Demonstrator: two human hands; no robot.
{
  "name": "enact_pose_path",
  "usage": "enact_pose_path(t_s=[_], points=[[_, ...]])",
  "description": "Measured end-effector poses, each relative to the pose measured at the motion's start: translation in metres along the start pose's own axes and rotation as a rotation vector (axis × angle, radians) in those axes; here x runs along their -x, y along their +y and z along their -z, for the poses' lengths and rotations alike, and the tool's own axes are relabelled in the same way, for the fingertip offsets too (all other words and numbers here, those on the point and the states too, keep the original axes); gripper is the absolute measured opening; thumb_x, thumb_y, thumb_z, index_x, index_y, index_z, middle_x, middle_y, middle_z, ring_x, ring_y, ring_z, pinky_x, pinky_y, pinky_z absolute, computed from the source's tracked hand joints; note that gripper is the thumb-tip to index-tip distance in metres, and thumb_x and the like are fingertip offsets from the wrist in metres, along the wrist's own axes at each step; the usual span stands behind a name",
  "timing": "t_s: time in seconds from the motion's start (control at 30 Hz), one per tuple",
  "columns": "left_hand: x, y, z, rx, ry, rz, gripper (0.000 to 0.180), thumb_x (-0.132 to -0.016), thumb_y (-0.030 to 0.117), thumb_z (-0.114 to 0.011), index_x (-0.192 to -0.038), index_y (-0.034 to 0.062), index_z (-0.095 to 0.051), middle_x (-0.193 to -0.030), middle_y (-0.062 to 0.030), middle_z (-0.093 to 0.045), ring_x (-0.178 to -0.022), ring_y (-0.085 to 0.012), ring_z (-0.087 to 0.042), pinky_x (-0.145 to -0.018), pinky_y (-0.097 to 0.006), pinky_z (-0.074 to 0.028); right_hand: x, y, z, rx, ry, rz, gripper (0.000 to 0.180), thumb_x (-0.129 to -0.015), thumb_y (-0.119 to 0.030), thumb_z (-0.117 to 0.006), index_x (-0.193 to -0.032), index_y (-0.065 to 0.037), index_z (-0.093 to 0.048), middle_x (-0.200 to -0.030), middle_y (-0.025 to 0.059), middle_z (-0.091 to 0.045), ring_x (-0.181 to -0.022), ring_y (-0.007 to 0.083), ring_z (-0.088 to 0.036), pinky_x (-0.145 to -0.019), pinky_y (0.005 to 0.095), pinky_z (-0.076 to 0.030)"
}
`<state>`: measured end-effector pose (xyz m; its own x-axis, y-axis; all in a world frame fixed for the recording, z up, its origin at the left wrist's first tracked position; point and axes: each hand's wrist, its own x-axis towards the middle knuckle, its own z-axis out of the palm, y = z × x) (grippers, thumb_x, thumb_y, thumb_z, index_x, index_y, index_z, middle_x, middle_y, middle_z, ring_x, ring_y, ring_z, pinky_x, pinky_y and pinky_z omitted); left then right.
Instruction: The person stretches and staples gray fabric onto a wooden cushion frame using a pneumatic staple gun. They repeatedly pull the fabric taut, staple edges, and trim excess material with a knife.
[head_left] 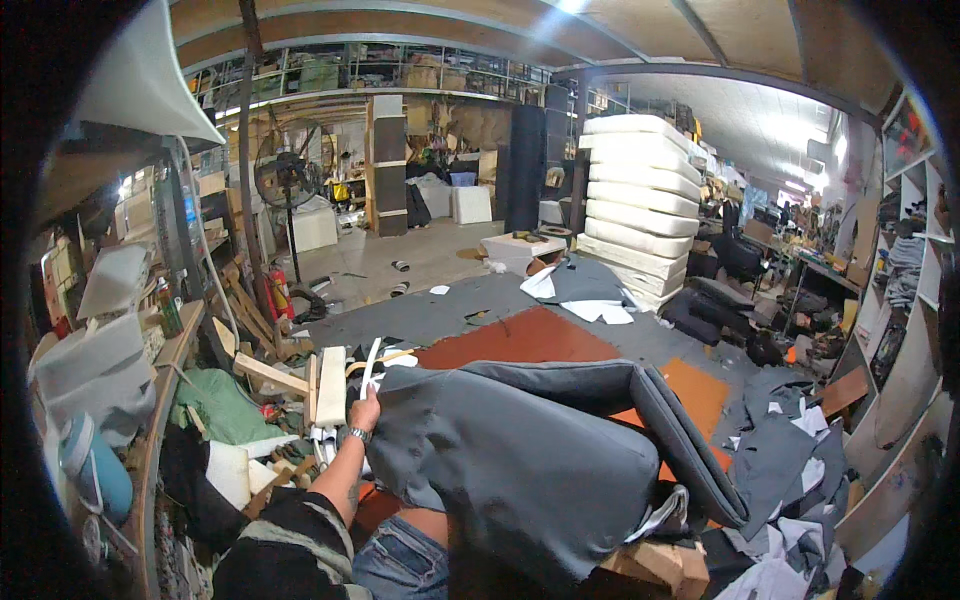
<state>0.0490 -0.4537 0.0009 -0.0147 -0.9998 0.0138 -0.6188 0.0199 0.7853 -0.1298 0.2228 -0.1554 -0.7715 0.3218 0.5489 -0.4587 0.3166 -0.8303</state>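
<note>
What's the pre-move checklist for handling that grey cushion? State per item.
1. Left hand on the grey upholstered cushion: ok, it grips the upper left edge of the cover.
2. Right hand located: cannot tell, it is not in view and may be behind the cushion.
3. Cushion supported: ok, its lower end rests by the person's lap, near the wooden block.
4. Cover seated on the cushion: cannot tell, white lining hangs out at the lower right corner.
5. Work surface free: not ok, grey fabric scraps and orange board lie around.
6. Left side free: not ok, wood offcuts crowd beside the hand.
</note>
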Motion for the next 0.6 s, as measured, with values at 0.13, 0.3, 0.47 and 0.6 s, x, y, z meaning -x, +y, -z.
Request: enact_pose_path(t_s=[0.13,0.3,0.47,0.6], points=[[0.071,0.035,0.055,-0.063,0.028,-0.073,0.095,-0.103,0.072,-0.033,-0.108,-0.0140,-0.074,-0.114,-0.0384,-0.070,-0.115,-0.0522,-0.067,-0.100,-0.054,-0.051,-0.144,0.004,0.105,-0.739,-0.202,0.282,0.055,-0.108,-0.052,-0.049,-0.139,-0.007,-0.055,-0.113,0.0179,-0.061,-0.102,0.0362,-0.069,-0.077,0.0545,-0.058],[0.139,0.024,0.104,0.159,-0.047,-0.337,0.075,-0.109,0.057,-0.037,-0.107,-0.0075,-0.074,-0.103,-0.0332,-0.073,-0.102,-0.0521,-0.068,-0.091,-0.051,-0.053,-0.347,-0.088,0.078,-0.773,0.056,-0.271,0.042,-0.107,-0.043,-0.049,-0.127,-0.006,-0.052,-0.106,0.0099,-0.061,-0.087,0.0209,-0.063,-0.072,0.0347,-0.058],[0.175,-0.028,0.103,0.863,-0.259,-0.397,0.045,-0.113,0.031,-0.044,-0.136,-0.0030,-0.061,-0.122,-0.0138,-0.071,-0.113,-0.0225,-0.066,-0.096,-0.036,-0.049,-0.391,-0.147,-0.011,-0.622,-0.062,-0.142,0.053,-0.107,-0.054,-0.044,-0.095,-0.005,-0.061,-0.078,0.0058,-0.061,-0.078,0.0192,-0.065,-0.072,0.0345,-0.058],[0.184,-0.042,0.108,0.722,-0.452,-0.641,0.070,-0.102,0.019,-0.062,-0.162,0.0004,-0.033,-0.152,-0.0155,-0.052,-0.141,-0.0215,-0.049,-0.116,-0.037,-0.042,-0.360,-0.210,-0.050,0.286,0.273,-0.004,0.065,-0.108,-0.058,-0.041,-0.116,0.000,-0.069,-0.096,0.0197,-0.073,-0.096,0.0380,-0.071,-0.095,0.0472,-0.055]])
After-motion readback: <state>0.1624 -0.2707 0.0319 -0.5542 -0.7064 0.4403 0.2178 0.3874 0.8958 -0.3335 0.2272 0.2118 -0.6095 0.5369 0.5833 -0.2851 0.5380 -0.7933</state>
